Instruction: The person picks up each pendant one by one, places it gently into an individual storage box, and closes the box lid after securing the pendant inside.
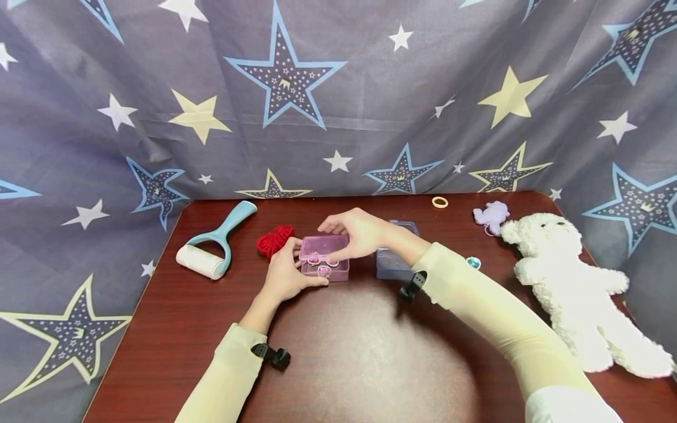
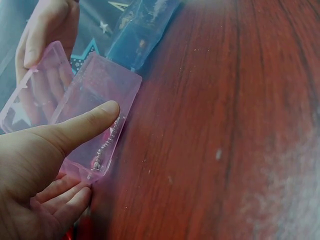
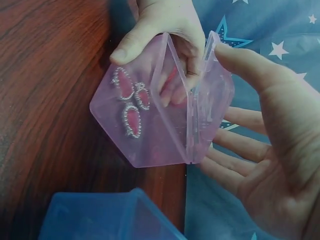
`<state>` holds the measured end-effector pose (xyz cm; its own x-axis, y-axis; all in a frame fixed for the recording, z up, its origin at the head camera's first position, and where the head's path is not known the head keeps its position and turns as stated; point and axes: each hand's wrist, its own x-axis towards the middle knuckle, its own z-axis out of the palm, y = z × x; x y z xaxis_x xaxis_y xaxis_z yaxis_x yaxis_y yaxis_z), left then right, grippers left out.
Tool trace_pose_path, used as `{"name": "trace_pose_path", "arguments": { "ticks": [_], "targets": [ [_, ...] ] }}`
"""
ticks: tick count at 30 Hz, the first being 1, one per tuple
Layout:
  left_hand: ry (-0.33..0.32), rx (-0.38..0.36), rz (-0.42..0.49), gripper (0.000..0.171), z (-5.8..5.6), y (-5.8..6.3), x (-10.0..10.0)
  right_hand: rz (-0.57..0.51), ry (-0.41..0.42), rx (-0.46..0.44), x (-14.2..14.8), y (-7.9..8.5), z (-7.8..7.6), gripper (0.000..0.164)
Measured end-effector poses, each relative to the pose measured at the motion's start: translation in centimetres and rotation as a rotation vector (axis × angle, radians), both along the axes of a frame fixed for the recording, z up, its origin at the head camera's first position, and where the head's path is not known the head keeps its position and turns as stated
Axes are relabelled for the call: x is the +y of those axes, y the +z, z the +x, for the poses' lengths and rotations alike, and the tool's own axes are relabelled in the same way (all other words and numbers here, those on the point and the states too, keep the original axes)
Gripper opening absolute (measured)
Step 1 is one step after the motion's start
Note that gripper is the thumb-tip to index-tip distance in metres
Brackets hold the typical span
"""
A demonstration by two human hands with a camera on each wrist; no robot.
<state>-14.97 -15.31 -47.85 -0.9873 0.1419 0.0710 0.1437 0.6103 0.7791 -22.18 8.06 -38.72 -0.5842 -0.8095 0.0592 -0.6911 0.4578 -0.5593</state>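
A translucent pink plastic box [image 1: 341, 274] stands on the table with its lid [image 3: 220, 95] raised. Inside lie three jewelry pieces [image 3: 132, 121] with pink stones and silvery beaded rims. My left hand [image 1: 284, 275] grips the box from the left, its thumb [image 2: 95, 122] across the front side and its fingers around the other side. From the right, my right hand [image 1: 362, 234] holds the raised lid, thumb [image 3: 250, 65] at its edge and fingers spread behind it. In the head view that hand covers part of the box.
A blue translucent box [image 1: 390, 268] stands right of the pink one, partly under my right forearm. Red yarn [image 1: 275, 241] and a blue-handled lint roller [image 1: 224, 235] lie left. Further right are a wooden ring [image 1: 439, 202], a blue-stone piece [image 1: 473, 262], a purple plush [image 1: 493, 216] and a white teddy bear [image 1: 563, 288].
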Motion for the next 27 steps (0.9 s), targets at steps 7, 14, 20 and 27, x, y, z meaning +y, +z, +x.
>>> {"name": "trace_pose_path", "arguments": {
  "ticks": [7,14,20,27],
  "targets": [
    [0.0,0.008,-0.022,0.096,0.0,0.0,0.0,0.021,0.039,0.084,-0.4,-1.3,0.3,0.062],
    [0.001,-0.008,0.0,0.095,0.1,0.0,0.0,0.041,0.07,0.154,-0.8,-1.8,0.7,0.065],
    [0.001,-0.023,0.023,0.093,0.1,0.0,0.1,0.08,0.052,0.147,-0.9,-2.0,1.1,0.068],
    [-0.003,-0.008,0.028,0.092,0.1,0.0,0.1,0.07,0.043,0.166,-1.1,-2.1,1.3,0.063]
  ]
}}
